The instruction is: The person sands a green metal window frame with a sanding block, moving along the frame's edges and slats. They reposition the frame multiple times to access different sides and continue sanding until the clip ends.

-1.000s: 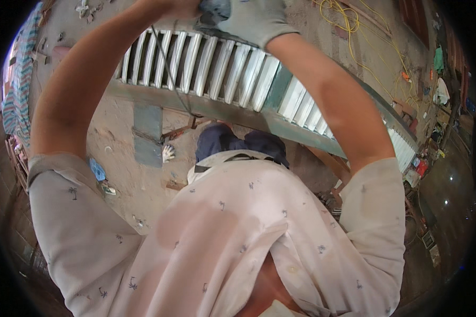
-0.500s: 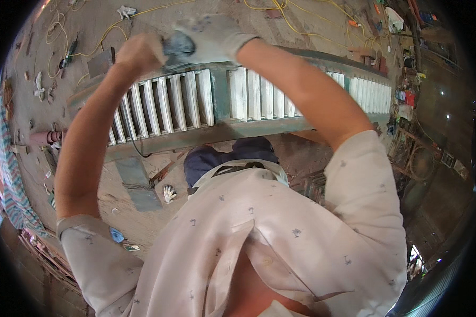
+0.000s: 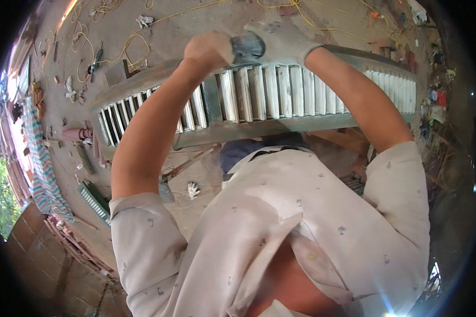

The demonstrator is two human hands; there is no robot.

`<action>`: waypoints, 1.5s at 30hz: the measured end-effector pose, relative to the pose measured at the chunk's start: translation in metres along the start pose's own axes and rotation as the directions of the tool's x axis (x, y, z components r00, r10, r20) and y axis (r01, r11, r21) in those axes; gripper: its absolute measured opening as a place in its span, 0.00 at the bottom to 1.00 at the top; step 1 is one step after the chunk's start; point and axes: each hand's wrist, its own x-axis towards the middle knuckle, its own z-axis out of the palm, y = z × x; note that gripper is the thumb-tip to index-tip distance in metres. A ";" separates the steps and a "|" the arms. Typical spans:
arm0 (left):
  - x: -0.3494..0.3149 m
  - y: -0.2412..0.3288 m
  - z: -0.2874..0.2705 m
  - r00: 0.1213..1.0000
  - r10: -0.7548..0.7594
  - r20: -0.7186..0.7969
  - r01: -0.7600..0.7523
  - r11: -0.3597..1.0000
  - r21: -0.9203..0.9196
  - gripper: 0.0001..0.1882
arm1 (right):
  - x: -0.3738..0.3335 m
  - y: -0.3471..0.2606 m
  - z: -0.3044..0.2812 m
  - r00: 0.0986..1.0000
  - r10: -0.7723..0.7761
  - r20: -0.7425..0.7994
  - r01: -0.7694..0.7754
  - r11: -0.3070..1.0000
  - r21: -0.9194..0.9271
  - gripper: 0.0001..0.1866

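Observation:
My bare left hand (image 3: 209, 48) is closed around one end of a dark grey, rounded hand tool (image 3: 248, 47), whose exact kind is blurred. My right hand (image 3: 283, 42), in a whitish work glove, grips the other end. Both hands are at the far rail of a long louvred shutter (image 3: 211, 103), which has a worn grey-green frame and whitish slats. The tool appears to touch that rail, though its underside is hidden. The shutter lies crosswise in front of my body, and my forearms cover some of its slats.
Yellow cords (image 3: 137, 45) trail over the dusty floor beyond the shutter. A corded power tool (image 3: 96, 59) lies at far left. Nearer are a loose glove (image 3: 193, 189) and a green slatted panel (image 3: 94, 202). A striped sheet (image 3: 47, 185) hangs at left; clutter (image 3: 438, 103) lines the right.
Both hands and the tool have moved right along the shutter's far rail, from the left slat section past the first crosspiece. The view has shifted too. Both hands keep their grip.

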 end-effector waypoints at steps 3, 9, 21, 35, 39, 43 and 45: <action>-0.010 -0.011 -0.002 0.997 -0.070 0.016 0.069 0.997 0.029 0.20 | 0.012 -0.016 0.001 1.000 -0.023 0.015 0.023 1.000 0.006 0.44; -0.008 0.008 0.000 0.987 -0.162 0.023 0.160 0.983 0.085 0.18 | 0.013 0.017 0.011 0.963 -0.240 -0.126 0.248 0.967 0.055 0.31; 0.022 0.052 -0.005 1.000 0.030 0.006 -0.030 0.999 0.037 0.15 | -0.027 0.056 0.012 0.999 0.011 -0.030 -0.013 0.999 -0.053 0.45; -0.041 -0.050 0.001 0.995 -0.087 -0.054 0.089 0.996 0.031 0.13 | 0.026 -0.064 -0.002 0.999 -0.029 0.015 0.030 0.998 -0.057 0.41; -0.048 -0.050 0.005 0.993 -0.099 -0.067 0.101 0.994 0.034 0.13 | 0.026 -0.070 -0.007 0.997 -0.046 0.057 0.047 0.999 -0.014 0.39; -0.042 -0.027 0.005 0.990 -0.127 -0.066 0.131 0.990 0.055 0.14 | 0.018 -0.041 0.016 0.992 -0.087 -0.093 0.080 0.994 -0.079 0.38; -0.033 -0.013 0.006 0.990 -0.109 -0.090 0.116 0.990 0.079 0.14 | 0.013 -0.019 0.032 0.976 -0.104 -0.190 0.084 0.991 -0.108 0.39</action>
